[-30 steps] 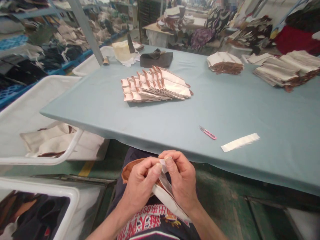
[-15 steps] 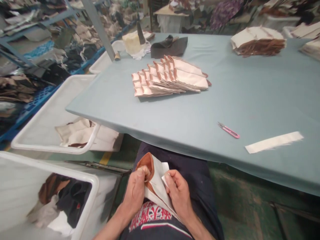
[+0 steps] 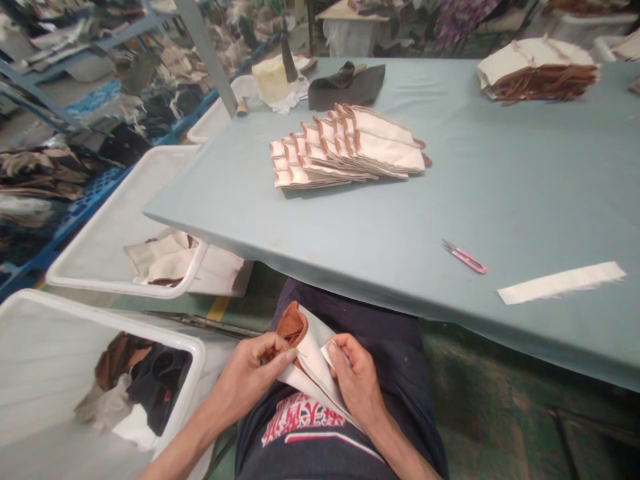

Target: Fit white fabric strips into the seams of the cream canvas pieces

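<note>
A cream fabric piece (image 3: 315,337) with a brown lining, sewn into an open-mouthed sleeve shape, lies over my lap. My left hand (image 3: 255,370) is closed in a pinch at its brown-edged opening, thumb and forefinger close together near a pale thread-like bit. My right hand (image 3: 356,377) grips the right side of the piece, with a small white tab (image 3: 327,353) between thumb and fingers. On the table ahead are pink-handled thread snips (image 3: 465,257) and a white fabric strip (image 3: 563,283).
The blue-green table (image 3: 380,240) has its edge just past my lap. It carries a fanned stack of cream-and-brown pieces (image 3: 345,147), another stack (image 3: 540,70) and dark material (image 3: 345,87). White bins (image 3: 195,360) with fabric stand at left.
My left hand has shifted left and opened from a tighter fist into a thumb-and-forefinger pinch at the opening. My right hand stays nearly in place. The view has shifted slightly.
</note>
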Tool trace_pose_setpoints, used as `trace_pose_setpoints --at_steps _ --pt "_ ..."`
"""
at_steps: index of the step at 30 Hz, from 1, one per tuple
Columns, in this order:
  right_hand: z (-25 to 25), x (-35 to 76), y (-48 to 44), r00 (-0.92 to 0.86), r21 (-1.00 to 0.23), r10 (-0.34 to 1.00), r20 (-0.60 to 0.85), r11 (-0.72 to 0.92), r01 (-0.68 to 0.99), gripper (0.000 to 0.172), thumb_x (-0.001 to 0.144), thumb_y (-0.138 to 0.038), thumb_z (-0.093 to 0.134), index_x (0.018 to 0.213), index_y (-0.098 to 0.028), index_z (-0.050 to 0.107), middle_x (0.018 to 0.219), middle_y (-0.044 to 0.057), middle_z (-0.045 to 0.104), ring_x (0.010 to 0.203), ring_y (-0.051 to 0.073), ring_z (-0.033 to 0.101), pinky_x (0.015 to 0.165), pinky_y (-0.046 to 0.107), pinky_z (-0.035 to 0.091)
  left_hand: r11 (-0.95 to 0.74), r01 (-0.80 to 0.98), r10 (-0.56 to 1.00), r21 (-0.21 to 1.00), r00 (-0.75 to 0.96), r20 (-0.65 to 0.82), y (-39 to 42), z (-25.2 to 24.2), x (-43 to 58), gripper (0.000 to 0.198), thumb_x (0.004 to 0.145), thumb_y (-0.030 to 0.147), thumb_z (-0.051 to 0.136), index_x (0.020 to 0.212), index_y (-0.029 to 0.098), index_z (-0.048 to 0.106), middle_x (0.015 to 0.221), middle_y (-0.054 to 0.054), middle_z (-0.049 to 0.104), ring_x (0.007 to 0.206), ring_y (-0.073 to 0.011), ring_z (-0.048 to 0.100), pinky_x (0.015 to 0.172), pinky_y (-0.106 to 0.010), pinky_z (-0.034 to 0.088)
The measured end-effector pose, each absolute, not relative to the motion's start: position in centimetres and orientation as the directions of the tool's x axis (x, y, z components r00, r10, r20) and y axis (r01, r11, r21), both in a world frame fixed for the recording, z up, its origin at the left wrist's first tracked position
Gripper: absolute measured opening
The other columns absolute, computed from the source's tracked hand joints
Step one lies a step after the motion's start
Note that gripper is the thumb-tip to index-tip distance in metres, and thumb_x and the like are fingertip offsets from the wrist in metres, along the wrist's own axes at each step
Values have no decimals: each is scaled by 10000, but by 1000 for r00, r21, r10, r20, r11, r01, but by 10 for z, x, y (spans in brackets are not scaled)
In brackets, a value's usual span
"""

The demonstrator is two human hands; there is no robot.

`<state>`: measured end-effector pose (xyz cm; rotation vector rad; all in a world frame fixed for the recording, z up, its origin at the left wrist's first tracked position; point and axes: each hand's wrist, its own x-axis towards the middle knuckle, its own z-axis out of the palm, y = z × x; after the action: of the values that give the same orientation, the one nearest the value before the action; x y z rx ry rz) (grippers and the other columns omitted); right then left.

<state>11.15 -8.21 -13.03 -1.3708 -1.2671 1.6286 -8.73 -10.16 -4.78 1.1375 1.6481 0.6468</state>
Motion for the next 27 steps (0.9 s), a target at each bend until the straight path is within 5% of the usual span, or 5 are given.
trace_pose_setpoints --at_steps 8,13,16,21,27 --pt "-94 149 -50 -156 -971 970 -187 -158 182 317 983 -472 606 863 -191 693 817 24 697 783 182 630 739 273 486 310 92 945 946 79 -318 -60 -46 -57 481 954 554 605 709 140 604 694 -6 582 620 -115 453 581 -221 346" --pt "-10 170 -35 -239 -973 967 -92 -36 229 269 992 -395 618 828 -202 707 711 -18 646 576 118 526 513 228 390 295 -143 936 945 245 -255 -40 -27 -46 474 957 559 657 816 114 742 739 -24 638 604 -97 459 567 -205 352" --pt "25 162 -34 -303 -955 951 52 137 264 223 982 -270 608 807 -206 729 721 -25 671 601 106 568 538 215 410 332 -201 916 922 302 -264 -33 -15 -41 471 959 560 661 853 112 758 610 27 536 531 -75 348 508 -196 277" --pt "31 148 -26 -269 -879 934 235 322 352 178 965 -181 614 860 -191 758 740 -25 712 617 96 618 576 212 446 293 -223 936 930 265 -231 -24 4 -33 479 922 551 691 713 121 668 594 43 464 531 -72 304 488 -206 212" --pt "27 148 -17 -290 -857 918 272 368 361 145 959 -154 634 915 -193 767 812 -19 776 690 102 691 631 200 496 297 -176 932 939 266 -245 -20 14 -32 479 938 492 638 614 171 491 548 70 359 511 -72 258 475 -228 183"
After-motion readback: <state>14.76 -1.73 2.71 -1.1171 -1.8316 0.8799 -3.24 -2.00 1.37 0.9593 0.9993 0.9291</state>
